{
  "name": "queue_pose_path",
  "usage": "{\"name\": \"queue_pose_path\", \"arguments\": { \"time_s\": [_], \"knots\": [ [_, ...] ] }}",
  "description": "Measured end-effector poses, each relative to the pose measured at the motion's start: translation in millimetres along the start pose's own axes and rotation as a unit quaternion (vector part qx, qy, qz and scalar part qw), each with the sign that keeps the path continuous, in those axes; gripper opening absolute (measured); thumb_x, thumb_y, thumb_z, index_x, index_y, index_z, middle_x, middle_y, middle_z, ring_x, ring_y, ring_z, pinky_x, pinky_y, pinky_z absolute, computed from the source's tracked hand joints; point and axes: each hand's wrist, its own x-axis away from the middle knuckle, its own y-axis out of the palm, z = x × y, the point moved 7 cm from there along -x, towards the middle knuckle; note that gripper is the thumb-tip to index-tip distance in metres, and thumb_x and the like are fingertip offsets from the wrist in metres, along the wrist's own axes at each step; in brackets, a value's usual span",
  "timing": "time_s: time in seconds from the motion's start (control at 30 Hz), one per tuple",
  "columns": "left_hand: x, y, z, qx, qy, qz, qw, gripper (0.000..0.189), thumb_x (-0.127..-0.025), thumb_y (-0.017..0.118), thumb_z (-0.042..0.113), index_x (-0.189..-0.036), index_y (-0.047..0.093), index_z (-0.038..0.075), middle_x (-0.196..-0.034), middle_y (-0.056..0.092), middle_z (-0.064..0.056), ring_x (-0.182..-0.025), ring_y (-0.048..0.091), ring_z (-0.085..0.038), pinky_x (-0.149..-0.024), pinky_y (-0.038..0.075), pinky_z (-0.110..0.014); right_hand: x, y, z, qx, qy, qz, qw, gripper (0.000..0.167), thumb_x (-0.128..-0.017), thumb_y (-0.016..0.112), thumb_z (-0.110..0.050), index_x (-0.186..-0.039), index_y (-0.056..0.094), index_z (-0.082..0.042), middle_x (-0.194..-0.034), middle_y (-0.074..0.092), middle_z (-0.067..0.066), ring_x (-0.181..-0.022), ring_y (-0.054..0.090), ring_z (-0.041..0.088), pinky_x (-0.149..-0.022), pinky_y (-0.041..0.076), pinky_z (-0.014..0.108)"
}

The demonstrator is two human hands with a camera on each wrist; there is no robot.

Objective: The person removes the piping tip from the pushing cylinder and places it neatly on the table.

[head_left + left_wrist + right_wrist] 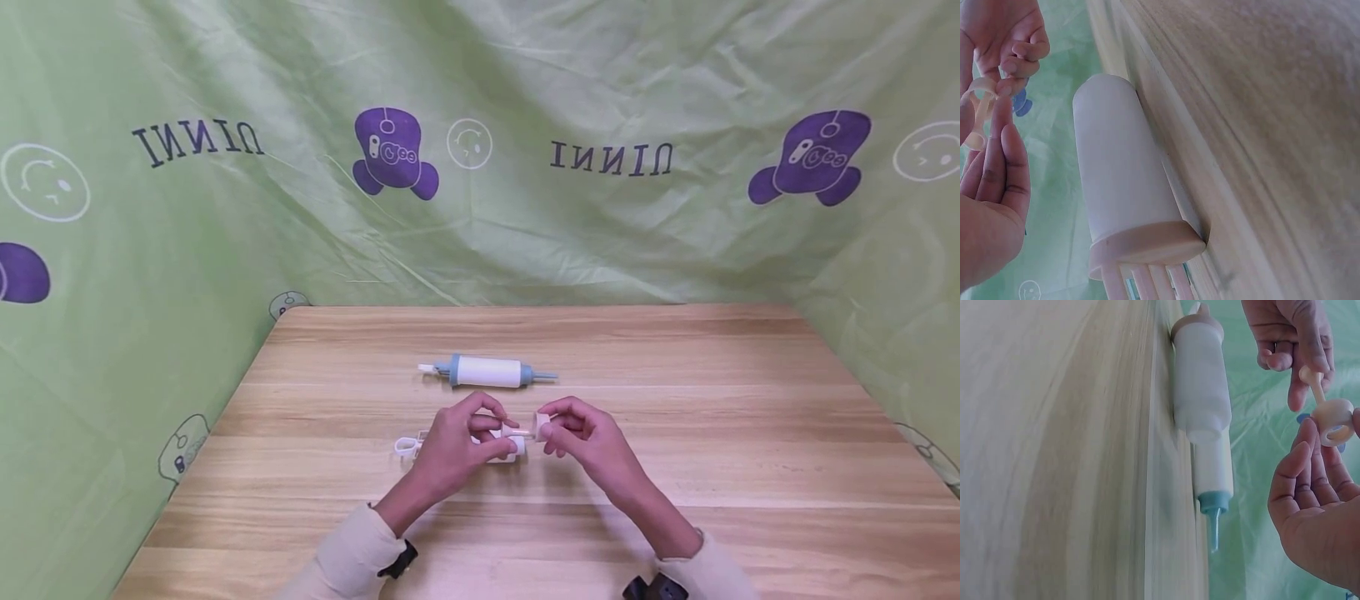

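Observation:
Both hands hold a small cream nozzle piece point(1316, 387), a thin tube with a hollow, ring-like cap end point(1334, 415). My left hand point(454, 443) pinches its narrow end between thumb and finger. The wide cap end is pinched by the fingertips of my right hand point(594, 440). Below the left hand, a white cylinder point(1119, 156) with a beige end collar point(1147, 245) lies on its side on the table. Its white loop handle point(407, 447) sticks out to the left in the head view, and the left hand covers much of its body.
Farther back on the wooden table point(720, 400) lies a similar white cylinder point(489, 372) with blue ends, its thin blue nozzle point(546, 376) facing right. A green printed cloth point(495, 233) hangs behind the table and along both sides.

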Motion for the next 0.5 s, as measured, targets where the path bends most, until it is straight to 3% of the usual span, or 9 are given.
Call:
{"name": "queue_pose_path", "arguments": {
  "time_s": [0.2, 0.37, 0.5],
  "knots": [
    [-1.1, 2.3, -1.2, 0.008, -0.006, -0.009, 0.9999, 0.029, -0.081, 0.081, 0.000, -0.095, 0.058, 0.008, -0.097, 0.076, -0.004, -0.087, 0.072, -0.010, -0.069, 0.057, -0.034, 2.8, -10.4, 1.5, 0.006, 0.012, 0.013, 0.9998, 0.033, -0.095, 0.070, -0.019, -0.120, 0.061, 0.001, -0.094, 0.068, 0.015, -0.081, 0.065, 0.025, -0.075, 0.052, 0.031],
    [-3.0, 4.3, 0.2, -0.021, 0.009, -0.013, 0.9997, 0.027, -0.079, 0.083, 0.002, -0.093, 0.061, 0.008, -0.096, 0.075, 0.000, -0.074, 0.070, -0.008, -0.064, 0.054, -0.030, 4.1, -19.0, 1.6, 0.015, 0.009, 0.023, 0.9996, 0.034, -0.095, 0.070, -0.019, -0.121, 0.061, 0.001, -0.094, 0.067, 0.020, -0.080, 0.064, 0.024, -0.075, 0.052, 0.033],
    [-4.1, 4.5, 1.7, -0.043, 0.019, -0.003, 0.9989, 0.026, -0.077, 0.085, 0.003, -0.093, 0.066, 0.010, -0.085, 0.072, 0.004, -0.071, 0.065, -0.007, -0.065, 0.053, -0.031, 4.4, -24.7, 2.5, 0.017, 0.008, 0.029, 0.9994, 0.032, -0.095, 0.071, -0.019, -0.120, 0.062, 0.000, -0.095, 0.067, 0.021, -0.080, 0.064, 0.026, -0.074, 0.052, 0.032]
  ]
}}
